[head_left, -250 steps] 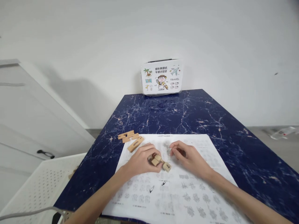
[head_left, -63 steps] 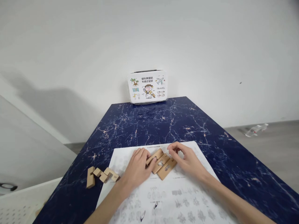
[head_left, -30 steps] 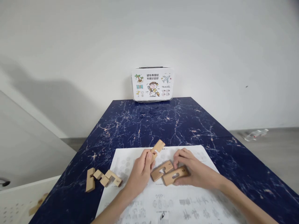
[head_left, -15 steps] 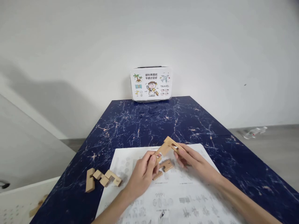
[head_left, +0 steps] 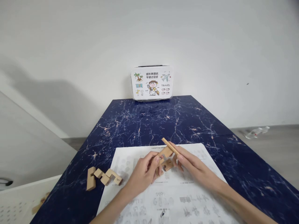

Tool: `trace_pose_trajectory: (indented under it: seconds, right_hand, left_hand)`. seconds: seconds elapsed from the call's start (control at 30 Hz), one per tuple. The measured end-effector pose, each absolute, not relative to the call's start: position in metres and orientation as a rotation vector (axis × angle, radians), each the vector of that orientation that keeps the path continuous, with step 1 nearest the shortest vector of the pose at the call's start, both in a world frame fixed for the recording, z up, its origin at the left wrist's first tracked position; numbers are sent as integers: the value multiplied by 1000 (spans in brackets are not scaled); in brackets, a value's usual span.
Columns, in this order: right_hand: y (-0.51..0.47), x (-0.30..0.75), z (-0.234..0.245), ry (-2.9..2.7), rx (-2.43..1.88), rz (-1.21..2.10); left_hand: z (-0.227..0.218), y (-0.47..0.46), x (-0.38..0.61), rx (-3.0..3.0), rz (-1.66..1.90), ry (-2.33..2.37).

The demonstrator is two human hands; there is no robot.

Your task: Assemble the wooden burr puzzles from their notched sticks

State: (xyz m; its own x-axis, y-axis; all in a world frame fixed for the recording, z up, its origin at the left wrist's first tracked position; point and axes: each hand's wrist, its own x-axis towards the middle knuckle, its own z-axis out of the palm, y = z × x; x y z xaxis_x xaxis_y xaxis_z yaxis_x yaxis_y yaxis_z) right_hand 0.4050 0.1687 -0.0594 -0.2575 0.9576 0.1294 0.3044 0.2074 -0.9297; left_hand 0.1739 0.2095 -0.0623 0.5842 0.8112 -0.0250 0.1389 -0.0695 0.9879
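Both my hands work over a printed paper sheet [head_left: 177,199] on a dark blue marbled table [head_left: 163,121]. My left hand [head_left: 143,172] pinches a notched wooden block [head_left: 164,153] with fingers curled round its near end. My right hand [head_left: 191,165] grips a second flat wooden block [head_left: 170,145] on edge and presses it against the first. A third notched wooden piece [head_left: 168,163] lies on the paper just under the held blocks.
A zigzag cluster of joined wooden blocks [head_left: 102,178] lies on the table left of the paper. A white illustrated box [head_left: 151,82] stands at the table's far edge against the wall. A white perforated bin [head_left: 16,205] sits low at the left.
Over the last second my left hand lifted one block and my right hand picked up the slotted block from the paper, turned it on edge and brought it against the left one.
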Motion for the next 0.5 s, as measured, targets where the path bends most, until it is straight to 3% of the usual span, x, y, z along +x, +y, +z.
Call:
trace_pose_trajectory:
  seconds: [0.5]
  right_hand:
    - [163,403,-74,-2045,-1245,573]
  left_hand:
    - [-55,211,170,1614,610,783]
